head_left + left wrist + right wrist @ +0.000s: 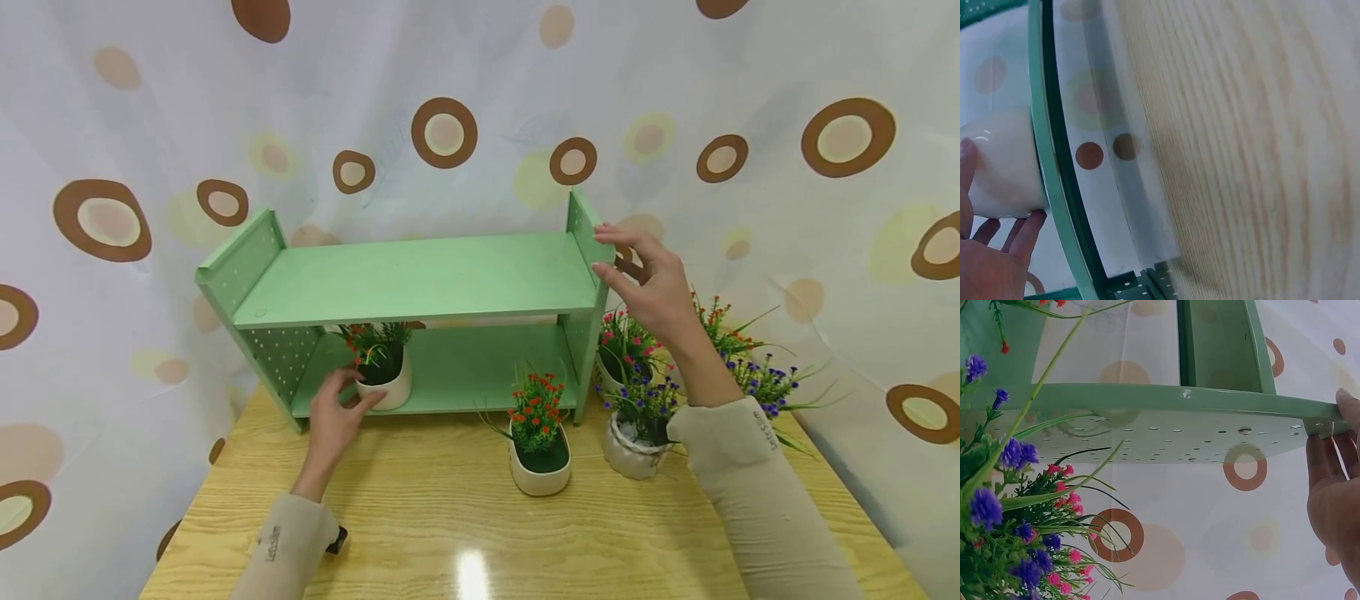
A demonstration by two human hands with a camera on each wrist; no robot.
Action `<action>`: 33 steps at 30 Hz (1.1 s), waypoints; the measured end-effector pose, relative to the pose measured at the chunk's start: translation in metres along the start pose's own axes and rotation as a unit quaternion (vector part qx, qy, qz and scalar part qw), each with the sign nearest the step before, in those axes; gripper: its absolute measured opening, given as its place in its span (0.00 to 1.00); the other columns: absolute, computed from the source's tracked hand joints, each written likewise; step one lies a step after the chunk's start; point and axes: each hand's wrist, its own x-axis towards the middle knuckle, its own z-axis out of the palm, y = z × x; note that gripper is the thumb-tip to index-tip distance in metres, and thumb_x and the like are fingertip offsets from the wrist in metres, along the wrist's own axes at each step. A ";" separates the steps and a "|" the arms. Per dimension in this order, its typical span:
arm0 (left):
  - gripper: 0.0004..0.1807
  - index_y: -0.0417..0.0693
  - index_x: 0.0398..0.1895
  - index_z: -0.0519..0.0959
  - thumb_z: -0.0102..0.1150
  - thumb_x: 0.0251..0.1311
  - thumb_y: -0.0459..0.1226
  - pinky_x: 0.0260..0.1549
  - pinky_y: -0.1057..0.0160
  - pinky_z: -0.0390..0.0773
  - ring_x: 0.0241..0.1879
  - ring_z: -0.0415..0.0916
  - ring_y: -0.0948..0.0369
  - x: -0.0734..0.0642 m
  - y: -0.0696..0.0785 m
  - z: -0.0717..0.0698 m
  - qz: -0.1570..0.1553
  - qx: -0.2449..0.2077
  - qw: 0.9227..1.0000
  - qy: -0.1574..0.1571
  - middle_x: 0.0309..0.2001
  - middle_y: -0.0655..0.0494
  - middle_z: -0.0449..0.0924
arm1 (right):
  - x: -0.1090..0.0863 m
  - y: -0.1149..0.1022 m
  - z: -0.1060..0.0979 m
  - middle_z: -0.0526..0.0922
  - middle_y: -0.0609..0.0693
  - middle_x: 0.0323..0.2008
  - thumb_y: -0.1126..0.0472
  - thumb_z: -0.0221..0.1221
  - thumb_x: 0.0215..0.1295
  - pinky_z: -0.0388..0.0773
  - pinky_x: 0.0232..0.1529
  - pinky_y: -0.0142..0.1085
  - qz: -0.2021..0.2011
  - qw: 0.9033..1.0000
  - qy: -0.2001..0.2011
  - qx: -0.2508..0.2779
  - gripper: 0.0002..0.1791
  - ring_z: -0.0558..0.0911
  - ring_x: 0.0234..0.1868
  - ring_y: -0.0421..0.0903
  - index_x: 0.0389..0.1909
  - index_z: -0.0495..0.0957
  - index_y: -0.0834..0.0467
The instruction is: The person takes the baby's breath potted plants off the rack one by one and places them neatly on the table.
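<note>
A green two-tier shelf rack (420, 275) stands on the wooden table. On the left part of its lower board sits a white pot (392, 387) with a red-flowered artificial plant. My left hand (335, 414) grips this pot, thumb at the front and fingers at its left side; the left wrist view shows the fingertips against the pot's smooth wall (1007, 165). My right hand (654, 287) holds the upper edge of the rack's right side panel (1147, 397), with the thumb and fingers on either side of the edge.
An oval white pot (542, 479) with red flowers stands before the rack's right end. Right of the rack are a white pot with purple flowers (636, 450), a pink-flowered plant (626, 342) and more plants. A small black object (337, 540) is beside the left sleeve.
</note>
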 end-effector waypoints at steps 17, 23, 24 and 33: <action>0.21 0.42 0.47 0.77 0.78 0.55 0.38 0.52 0.53 0.85 0.66 0.75 0.42 -0.034 0.029 0.011 0.038 -0.039 0.998 -0.044 0.70 0.44 0.73 | 0.000 -0.001 -0.001 0.74 0.55 0.71 0.69 0.61 0.72 0.70 0.72 0.41 0.000 1.000 0.006 0.001 0.21 0.66 0.77 0.45 0.65 0.76 0.65; 0.22 0.41 0.47 0.78 0.79 0.52 0.35 0.54 0.53 0.84 0.63 0.78 0.44 -0.051 0.036 0.014 0.038 -0.064 0.996 -0.057 0.70 0.45 0.73 | -0.001 0.000 0.001 0.74 0.55 0.71 0.68 0.61 0.72 0.71 0.71 0.36 0.000 1.000 0.005 -0.009 0.21 0.67 0.77 0.44 0.65 0.77 0.62; 0.22 0.42 0.47 0.78 0.79 0.52 0.35 0.55 0.52 0.83 0.63 0.78 0.44 -0.054 0.037 0.015 0.040 -0.063 0.996 -0.057 0.70 0.45 0.73 | -0.001 -0.001 0.001 0.74 0.55 0.71 0.68 0.61 0.72 0.71 0.71 0.37 0.001 1.000 0.004 -0.009 0.21 0.67 0.77 0.44 0.65 0.77 0.61; 0.21 0.42 0.44 0.80 0.80 0.49 0.32 0.50 0.51 0.85 0.61 0.78 0.41 -0.073 0.045 0.019 0.061 -0.071 0.993 -0.065 0.67 0.40 0.75 | -0.001 -0.002 0.002 0.74 0.56 0.71 0.69 0.61 0.72 0.69 0.73 0.42 0.002 1.000 0.007 0.002 0.21 0.66 0.77 0.45 0.64 0.77 0.64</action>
